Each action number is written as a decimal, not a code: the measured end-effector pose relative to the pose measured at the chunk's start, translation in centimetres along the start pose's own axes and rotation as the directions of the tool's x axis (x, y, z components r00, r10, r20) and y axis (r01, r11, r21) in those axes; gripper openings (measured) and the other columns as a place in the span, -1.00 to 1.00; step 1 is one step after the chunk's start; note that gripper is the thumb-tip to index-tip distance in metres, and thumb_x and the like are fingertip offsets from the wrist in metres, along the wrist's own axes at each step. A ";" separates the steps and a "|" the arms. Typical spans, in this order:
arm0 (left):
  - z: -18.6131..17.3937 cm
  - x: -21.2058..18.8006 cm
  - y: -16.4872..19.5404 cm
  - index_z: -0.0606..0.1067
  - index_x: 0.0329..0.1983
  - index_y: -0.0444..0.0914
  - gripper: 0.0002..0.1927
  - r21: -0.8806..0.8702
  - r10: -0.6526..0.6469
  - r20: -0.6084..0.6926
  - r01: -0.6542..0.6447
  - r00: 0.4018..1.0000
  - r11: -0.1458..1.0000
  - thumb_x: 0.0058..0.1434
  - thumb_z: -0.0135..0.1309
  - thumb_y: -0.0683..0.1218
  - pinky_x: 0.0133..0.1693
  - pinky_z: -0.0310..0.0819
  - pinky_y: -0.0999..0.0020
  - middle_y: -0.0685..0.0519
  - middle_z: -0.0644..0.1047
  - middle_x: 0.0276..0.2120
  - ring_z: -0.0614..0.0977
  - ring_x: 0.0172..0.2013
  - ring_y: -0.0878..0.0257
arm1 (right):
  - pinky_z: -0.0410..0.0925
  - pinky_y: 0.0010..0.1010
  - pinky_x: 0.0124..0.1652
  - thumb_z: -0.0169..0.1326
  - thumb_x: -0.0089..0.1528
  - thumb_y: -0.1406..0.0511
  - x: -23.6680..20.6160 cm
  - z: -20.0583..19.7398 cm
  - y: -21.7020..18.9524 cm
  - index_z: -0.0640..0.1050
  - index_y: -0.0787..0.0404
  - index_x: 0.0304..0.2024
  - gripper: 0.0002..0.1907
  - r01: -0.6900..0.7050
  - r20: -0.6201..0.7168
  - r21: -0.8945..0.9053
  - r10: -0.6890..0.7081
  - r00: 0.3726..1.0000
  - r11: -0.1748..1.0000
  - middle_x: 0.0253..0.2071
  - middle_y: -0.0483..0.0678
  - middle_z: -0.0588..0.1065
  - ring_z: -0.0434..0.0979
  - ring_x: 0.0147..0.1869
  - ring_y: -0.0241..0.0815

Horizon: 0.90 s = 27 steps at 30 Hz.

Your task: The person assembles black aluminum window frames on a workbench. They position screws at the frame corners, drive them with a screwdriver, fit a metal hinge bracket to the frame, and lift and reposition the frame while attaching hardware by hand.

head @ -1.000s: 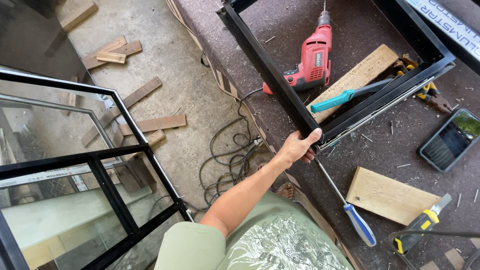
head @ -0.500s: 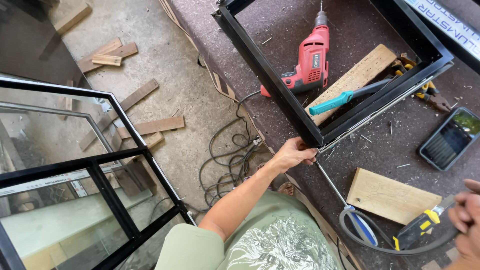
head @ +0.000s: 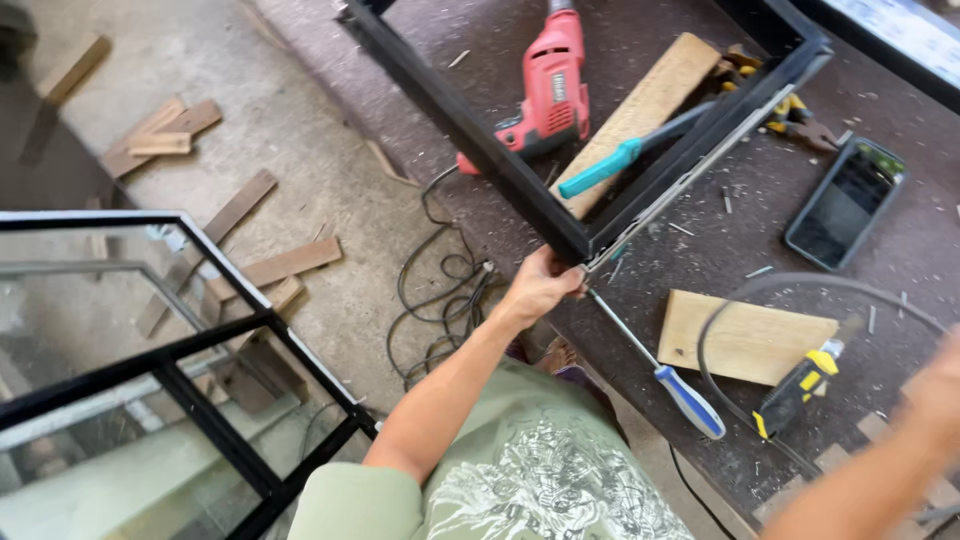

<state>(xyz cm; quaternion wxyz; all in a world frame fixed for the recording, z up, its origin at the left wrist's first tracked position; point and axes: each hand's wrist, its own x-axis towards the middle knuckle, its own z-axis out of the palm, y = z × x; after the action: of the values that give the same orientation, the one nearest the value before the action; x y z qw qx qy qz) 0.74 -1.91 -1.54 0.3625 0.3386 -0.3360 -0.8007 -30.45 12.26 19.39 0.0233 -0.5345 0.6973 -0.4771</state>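
My left hand [head: 540, 285] grips the near corner of a black metal frame [head: 470, 130] that lies on the dark work surface. A thin metal strip runs along the frame's inner edge to that corner. My right hand [head: 940, 390] is blurred at the right edge and holds a grey rubber strip [head: 715, 320], which arcs over a wooden board [head: 745, 345]. A screwdriver with a blue and white handle [head: 690, 400] lies just below my left hand. Beside the board lies a yellow and black tool [head: 800, 385].
Inside the frame lie a red drill [head: 550, 85], a wooden plank [head: 650, 100] and a teal-handled tool [head: 610, 165]. A phone [head: 845, 205] and pliers [head: 800, 125] lie to the right. Black cables [head: 440, 290] trail on the concrete floor, near wood scraps [head: 285, 265] and a black-framed glass panel [head: 200, 340].
My left hand has stayed on the frame corner while the view shifted. My right hand came in from the lower right with the grey rubber strip and has swung it up over the board.
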 end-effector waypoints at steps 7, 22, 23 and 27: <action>-8.0 -3.7 19.4 0.63 -0.12 -0.27 -0.72 0.764 -0.010 -0.044 0.040 0.999 0.644 0.12 0.17 -0.08 -0.18 0.63 0.41 0.07 0.69 -0.34 0.72 -0.30 0.34 | 0.47 -0.28 0.08 0.01 0.35 0.34 -9.1 18.3 -1.1 0.36 0.28 0.34 -0.51 -0.657 0.423 0.607 0.518 0.744 0.447 0.20 0.04 0.49 0.53 0.20 -0.15; -26.8 21.3 41.4 0.49 0.19 -0.32 -0.13 0.665 0.256 -0.086 -0.136 0.963 0.735 0.41 -0.41 0.48 -0.01 0.52 0.21 -0.01 0.56 -0.06 0.59 -0.05 0.13 | 0.38 -0.43 -0.05 0.08 0.41 0.12 -10.5 25.5 -5.0 0.21 0.40 0.49 -0.26 -0.699 0.351 0.673 0.726 0.591 0.243 0.14 -0.02 0.44 0.42 0.08 -0.26; -25.8 22.4 41.9 0.49 0.11 -0.32 -0.02 0.576 0.122 -0.053 -0.070 0.991 0.814 0.30 -0.49 0.58 -0.11 0.54 0.20 0.01 0.59 -0.18 0.65 -0.16 0.12 | 0.31 -0.46 -0.07 0.13 0.43 0.15 -10.2 25.9 -4.7 0.22 0.42 0.54 -0.24 -0.681 0.320 0.684 0.732 0.602 0.261 0.10 -0.03 0.40 0.35 0.03 -0.27; -22.6 25.0 42.0 0.47 0.00 -0.20 -0.11 0.327 -0.255 -0.021 0.247 0.967 0.912 0.40 -0.40 0.64 -0.54 0.08 0.47 0.21 0.46 -0.42 0.30 -0.56 0.40 | 0.35 -0.46 0.08 0.24 0.25 0.19 -8.5 27.8 -3.7 0.24 0.41 0.39 -0.22 -0.679 0.193 0.607 0.752 0.630 0.412 0.15 -0.05 0.45 0.42 0.14 -0.28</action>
<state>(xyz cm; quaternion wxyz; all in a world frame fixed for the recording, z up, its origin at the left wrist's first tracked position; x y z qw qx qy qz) 20.66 -50.19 11.57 0.1918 0.4256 -0.4219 -0.7772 -9.05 1.09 2.80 0.3634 -0.1166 0.6548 -0.6524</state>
